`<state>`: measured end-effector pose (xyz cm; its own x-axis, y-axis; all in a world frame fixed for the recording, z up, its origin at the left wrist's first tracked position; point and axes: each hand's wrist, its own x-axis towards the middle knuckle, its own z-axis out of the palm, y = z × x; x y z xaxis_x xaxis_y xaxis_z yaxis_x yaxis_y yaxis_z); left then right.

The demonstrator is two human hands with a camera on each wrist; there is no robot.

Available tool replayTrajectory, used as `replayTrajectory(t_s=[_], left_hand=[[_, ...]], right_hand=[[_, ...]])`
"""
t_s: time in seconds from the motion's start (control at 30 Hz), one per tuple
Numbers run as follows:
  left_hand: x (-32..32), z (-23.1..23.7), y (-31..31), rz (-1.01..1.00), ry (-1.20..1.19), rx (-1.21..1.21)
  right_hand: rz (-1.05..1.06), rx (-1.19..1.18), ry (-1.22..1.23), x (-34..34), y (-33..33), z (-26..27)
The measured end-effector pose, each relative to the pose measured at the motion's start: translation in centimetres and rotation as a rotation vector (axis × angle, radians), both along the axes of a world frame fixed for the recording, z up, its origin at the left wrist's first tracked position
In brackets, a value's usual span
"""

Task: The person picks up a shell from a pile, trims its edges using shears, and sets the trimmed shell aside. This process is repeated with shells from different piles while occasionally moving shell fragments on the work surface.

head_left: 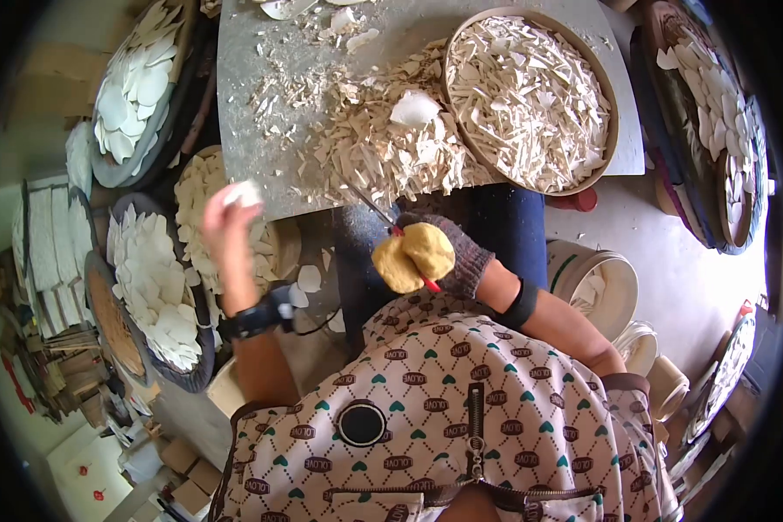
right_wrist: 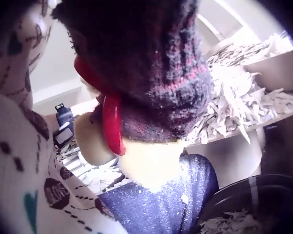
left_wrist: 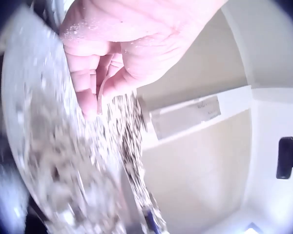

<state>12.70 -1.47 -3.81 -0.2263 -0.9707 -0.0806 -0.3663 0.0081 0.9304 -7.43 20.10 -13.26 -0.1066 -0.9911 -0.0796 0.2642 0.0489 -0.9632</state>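
My left hand (head_left: 229, 228), blurred in the head view, pinches a thin white chip (head_left: 242, 193) beside the table's left front corner. In the left wrist view the chip (left_wrist: 102, 92) shows edge-on between thumb and fingers. A dark knitted glove covers my right hand (head_left: 468, 250), which grips red-handled scissors (head_left: 371, 204) over the lap. Their blades point up-left at the pile of cut white strips (head_left: 383, 143). Soft yellow padding (head_left: 416, 255) bulges around the grip. The red handle loop (right_wrist: 113, 124) curves past the glove in the right wrist view; the glove hides most fingers.
A round tray (head_left: 613, 130) heaped with strips sits at the table's right. One larger white piece (head_left: 415, 109) lies on the pile. Baskets of white flakes (head_left: 152, 283) stand at left, more flakes (head_left: 713, 104) at right. A white bucket (head_left: 622, 283) stands right of the legs.
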Motion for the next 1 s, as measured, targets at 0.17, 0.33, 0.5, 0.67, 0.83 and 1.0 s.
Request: replayTrajectory(t_s=[0.17, 0.33, 0.5, 0.67, 0.83, 1.0], left_hand=[[3.7, 2.6, -4.7, -0.018, -0.529, -0.6], [-10.9, 2.1, -1.2, -0.476, -0.071, -0.083], [-20.7, -3.1, -0.8, -0.735, -0.446, -0.136], [-22.1, -1.9, -1.2, -0.846, -0.451, 0.167], [-18.4, -0.6, -0.9, -0.565, 0.025, 0.305], [-14.9, -0.2, 3.4, -0.212, 0.372, 0.242]], right_hand=[[0.152, -0.008, 0.313, -0.7, 0.4, 5.6], [0.151, -0.173, 0.317, -0.3, 1.3, 7.3], [0.134, -0.144, 0.515, -0.8, 2.0, 7.9], [0.123, -0.083, 0.434, -1.4, 2.2, 7.1], [-0.057, 0.16, -0.762, -0.9, 1.8, 3.5], [0.011, -0.389, -1.016, -1.8, 0.2, -0.3]])
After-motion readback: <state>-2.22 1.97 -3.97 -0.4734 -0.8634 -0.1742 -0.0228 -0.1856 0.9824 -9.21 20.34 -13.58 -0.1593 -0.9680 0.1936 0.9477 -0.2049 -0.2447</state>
